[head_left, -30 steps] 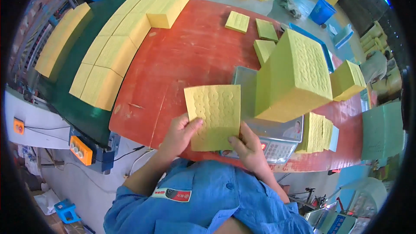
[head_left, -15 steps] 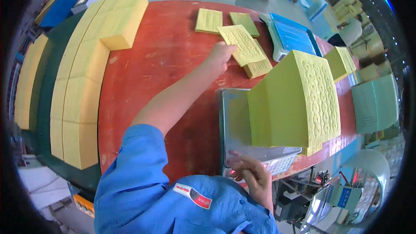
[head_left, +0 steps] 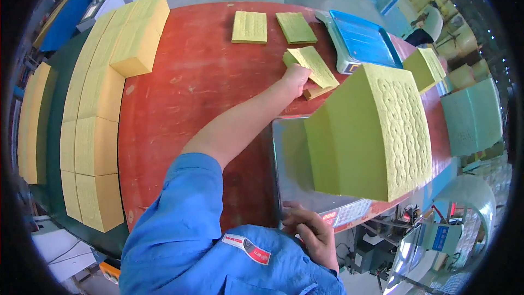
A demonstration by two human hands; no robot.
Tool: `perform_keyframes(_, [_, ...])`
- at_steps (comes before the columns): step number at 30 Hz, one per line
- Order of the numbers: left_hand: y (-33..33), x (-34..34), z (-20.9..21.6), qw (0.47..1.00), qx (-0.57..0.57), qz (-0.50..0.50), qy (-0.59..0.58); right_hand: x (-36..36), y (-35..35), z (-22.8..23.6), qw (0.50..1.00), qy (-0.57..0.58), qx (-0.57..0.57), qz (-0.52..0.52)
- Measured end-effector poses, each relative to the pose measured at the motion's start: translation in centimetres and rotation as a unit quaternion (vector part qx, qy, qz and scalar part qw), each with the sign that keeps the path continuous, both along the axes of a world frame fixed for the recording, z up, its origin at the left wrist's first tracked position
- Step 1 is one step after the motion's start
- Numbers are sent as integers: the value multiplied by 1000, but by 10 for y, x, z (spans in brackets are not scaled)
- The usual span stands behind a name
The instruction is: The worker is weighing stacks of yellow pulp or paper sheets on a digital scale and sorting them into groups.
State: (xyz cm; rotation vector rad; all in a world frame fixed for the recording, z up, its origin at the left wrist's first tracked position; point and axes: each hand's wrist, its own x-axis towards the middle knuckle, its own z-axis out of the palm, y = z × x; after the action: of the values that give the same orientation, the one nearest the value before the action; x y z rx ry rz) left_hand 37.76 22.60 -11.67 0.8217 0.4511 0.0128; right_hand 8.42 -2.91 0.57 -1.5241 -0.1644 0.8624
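My left hand (head_left: 297,78), at the end of an outstretched arm, grips the near edge of a thin yellow embossed paper sheet (head_left: 315,65). That sheet lies tilted over a small yellow paper stack (head_left: 316,93), partly covering it. My right hand (head_left: 315,236) is close to my body at the front edge of a metal-topped scale (head_left: 292,158); its fingers are loosely bent and apart, with nothing seen in them. A tall block of yellow embossed paper (head_left: 355,136) stands on that scale.
Two flat yellow paper stacks (head_left: 249,27) (head_left: 296,27) lie farther back on the red table (head_left: 185,76). A blue-topped scale (head_left: 363,38) and another yellow block (head_left: 423,70) stand at the right. Rows of yellow paper blocks (head_left: 98,93) line the left.
My left hand has come slightly nearer and to the right, lowering the sheet onto the small stack. My right hand's fingers have curled a little more. The whole view has shifted slightly.
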Motion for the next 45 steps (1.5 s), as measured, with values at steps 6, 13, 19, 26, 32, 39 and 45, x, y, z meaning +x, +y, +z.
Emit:
perform_keyframes(6, [5, 26, -35, 997, 71, 17, -3, -13, -11, 4, 999, -29, -13, -9])
perform_keyframes(13, [69, -53, -66, 961, 226, -151, -50, -15, -53, 1, 995, -100, -7, -3])
perform_keyframes(19, [97, -87, -3, 860, 459, -204, -94, -25, -96, -5, 979, -90, 124, -134])
perform_keyframes(26, [66, -253, 73, 940, 323, 26, 102, 8, -157, -10, 944, -120, 202, -231])
perform_keyframes(32, [-21, -327, 108, 918, 323, 213, 86, 33, -181, 3, 955, -75, 242, -154])
perform_keyframes(39, [-112, -309, 161, 937, 285, 198, -39, 95, -183, -3, 970, -126, 197, -61])
perform_keyframes(45, [-128, -269, 206, 952, 232, 164, -113, 199, -78, -19, 960, -176, 198, -88])
